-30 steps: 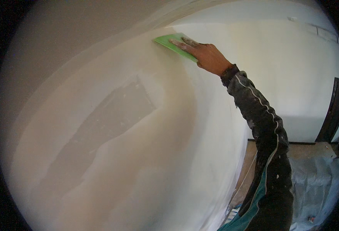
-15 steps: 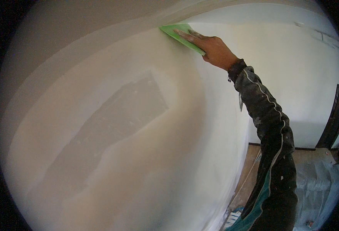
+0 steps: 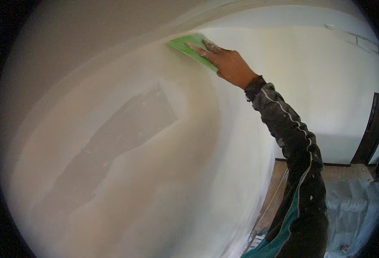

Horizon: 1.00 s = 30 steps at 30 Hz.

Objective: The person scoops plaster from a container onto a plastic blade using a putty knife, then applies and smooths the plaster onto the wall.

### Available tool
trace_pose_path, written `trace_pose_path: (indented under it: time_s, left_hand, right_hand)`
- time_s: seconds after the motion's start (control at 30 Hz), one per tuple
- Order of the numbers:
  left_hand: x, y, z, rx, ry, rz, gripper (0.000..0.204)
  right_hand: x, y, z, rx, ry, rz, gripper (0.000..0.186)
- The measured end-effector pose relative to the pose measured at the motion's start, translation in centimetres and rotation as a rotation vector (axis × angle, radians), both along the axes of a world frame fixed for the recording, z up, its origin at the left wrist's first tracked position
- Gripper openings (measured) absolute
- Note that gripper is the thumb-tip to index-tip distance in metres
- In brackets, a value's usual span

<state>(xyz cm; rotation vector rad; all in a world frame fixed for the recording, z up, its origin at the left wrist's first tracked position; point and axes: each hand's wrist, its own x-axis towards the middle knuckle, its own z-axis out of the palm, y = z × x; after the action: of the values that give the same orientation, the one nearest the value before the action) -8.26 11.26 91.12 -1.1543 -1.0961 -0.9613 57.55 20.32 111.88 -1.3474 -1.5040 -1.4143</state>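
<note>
High on the pale wall (image 3: 155, 206), just below the ceiling edge, my right hand (image 3: 234, 66) presses a flat green sheet of sandpaper (image 3: 183, 46) to the surface. Two dusty fingers lie stretched over the sheet, and the rest of its grip is partly hidden. A dark, dust-marked sleeve with light piping covers the arm. Below the sheet, a darker grey patch (image 3: 129, 124) runs slantwise down the wall, with lighter, uneven areas around it. My left hand is not in view.
The ceiling (image 3: 82, 38) curves across the top. To the right are another white wall (image 3: 318, 90), a dark upright frame (image 3: 372, 129) and a long fine mark. Clear plastic sheeting (image 3: 348, 210) covers something low by the floor. A pale cord (image 3: 273, 200) lies near the wall's foot.
My right hand and the sandpaper have slid slightly down the wall, away from the ceiling edge. The whole view has shifted a little, too.
</note>
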Motion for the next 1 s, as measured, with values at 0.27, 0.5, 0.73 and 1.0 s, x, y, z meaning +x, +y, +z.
trace_pose_path:
  time_s: [0.27,0.5,0.73,1.0]
  left_hand:
    - [1.4,-10.3,1.5,0.007,-0.007,0.045,0.057]
    - [0.1,-12.1,2.6,0.001,0.002,-0.023,0.055]
    - [-0.7,-12.8,0.1,-0.018,-0.029,-0.054,0.056]
    - [-0.1,-14.8,-0.2,-0.024,-0.048,-0.081,0.057]
  right_hand:
    - [-2.2,-3.8,0.9,0.036,0.056,-0.016,0.091]
    - [0.2,-12.1,-0.7,-0.236,-0.040,-0.078,0.097]
    - [0.1,-10.9,1.6,-0.144,0.002,-0.091,0.101]
    - [0.6,-11.8,1.2,-0.111,0.019,-0.052,0.091]
